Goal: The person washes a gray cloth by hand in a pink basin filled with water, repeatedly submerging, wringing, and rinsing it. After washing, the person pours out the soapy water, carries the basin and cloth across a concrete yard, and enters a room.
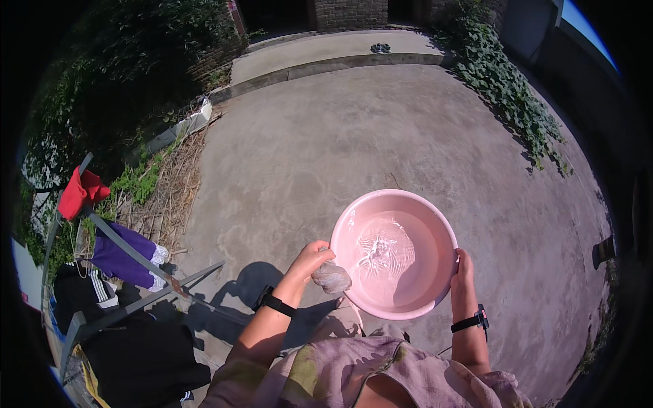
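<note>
A round pink plastic basin (431, 224) is held in front of my body, with rippling, glinting water (382, 250) in it. My left hand (312, 259) grips the basin's left rim and also has a wadded greyish cloth (331, 278) in its grasp, hanging against the outer wall. On the opposite side, my right hand (462, 268) is closed on the right rim, its fingers partly hidden beneath the basin. Both wrists wear black straps.
Left of me stands a metal drying rack (132, 250) hung with a red cloth (81, 194), a purple garment (125, 255) and black clothes (143, 352). Concrete ground (285, 163) leads to a raised step (331, 53) bearing shoes (380, 48). Leafy vines (510, 92) spread at right.
</note>
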A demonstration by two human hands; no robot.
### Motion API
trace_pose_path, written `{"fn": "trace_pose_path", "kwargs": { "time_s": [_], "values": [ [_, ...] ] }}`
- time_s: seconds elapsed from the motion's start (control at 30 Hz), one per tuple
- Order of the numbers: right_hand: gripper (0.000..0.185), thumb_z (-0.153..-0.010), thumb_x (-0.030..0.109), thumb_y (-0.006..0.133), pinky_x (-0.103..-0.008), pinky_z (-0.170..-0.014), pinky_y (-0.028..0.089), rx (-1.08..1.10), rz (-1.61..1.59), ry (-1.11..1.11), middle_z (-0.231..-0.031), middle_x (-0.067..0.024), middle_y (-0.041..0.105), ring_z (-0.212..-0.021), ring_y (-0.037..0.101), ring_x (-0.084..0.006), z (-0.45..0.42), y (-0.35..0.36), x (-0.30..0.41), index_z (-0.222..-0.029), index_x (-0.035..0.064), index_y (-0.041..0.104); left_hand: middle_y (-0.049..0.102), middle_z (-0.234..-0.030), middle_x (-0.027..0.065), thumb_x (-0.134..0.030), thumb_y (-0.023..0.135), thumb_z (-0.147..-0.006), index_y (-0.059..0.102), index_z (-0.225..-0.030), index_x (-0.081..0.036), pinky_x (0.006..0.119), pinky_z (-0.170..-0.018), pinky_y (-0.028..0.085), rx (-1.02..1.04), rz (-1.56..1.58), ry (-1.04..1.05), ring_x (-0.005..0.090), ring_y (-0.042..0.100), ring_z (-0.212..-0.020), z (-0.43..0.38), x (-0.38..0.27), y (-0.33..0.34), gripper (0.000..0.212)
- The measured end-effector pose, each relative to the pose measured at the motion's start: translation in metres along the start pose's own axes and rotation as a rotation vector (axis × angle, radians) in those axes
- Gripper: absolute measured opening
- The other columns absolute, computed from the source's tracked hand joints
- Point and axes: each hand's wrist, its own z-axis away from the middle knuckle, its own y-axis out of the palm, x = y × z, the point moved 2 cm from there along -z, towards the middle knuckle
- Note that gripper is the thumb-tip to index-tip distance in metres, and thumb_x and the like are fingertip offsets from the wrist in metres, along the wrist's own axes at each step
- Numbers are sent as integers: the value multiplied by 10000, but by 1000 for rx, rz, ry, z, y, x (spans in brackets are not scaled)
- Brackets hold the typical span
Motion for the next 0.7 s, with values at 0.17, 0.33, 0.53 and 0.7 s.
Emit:
{"fn": "trace_pose_path", "kwargs": {
  "time_s": [0.17,0.33,0.53,0.7],
  "values": [
    [308,-842,274,559,-440,-816,488,27,-18,5,-992,-223,619,-897,608,-301,-59,153,66,-1006,15,589,644,-910,93,-108,620,-769,605,-1066,27,280,-692,481,12,28,30,159,611,-801,-143,-93,-59,327],
    [320,-838,261,554,-437,-727,508,41,65,-27,-901,-225,622,-818,623,-306,-161,314,120,-1006,-9,581,645,-909,97,-107,621,-774,602,-1063,30,276,-702,480,-16,64,66,165,613,-804,-297,-171,-116,320],
    [295,-837,230,555,-415,-650,510,170,92,-38,-820,-193,617,-738,628,-288,-274,511,167,-1009,-10,566,650,-913,108,-107,624,-777,601,-1072,21,282,-713,485,-129,21,-22,176,621,-815,-447,-263,-194,322],
    [249,-840,229,553,-396,-652,516,173,101,30,-842,-187,625,-732,624,-268,-348,685,232,-973,19,567,651,-904,104,-98,624,-776,602,-1075,17,293,-716,494,-161,143,-36,177,626,-816,-565,-356,-261,321]
  ]
}}
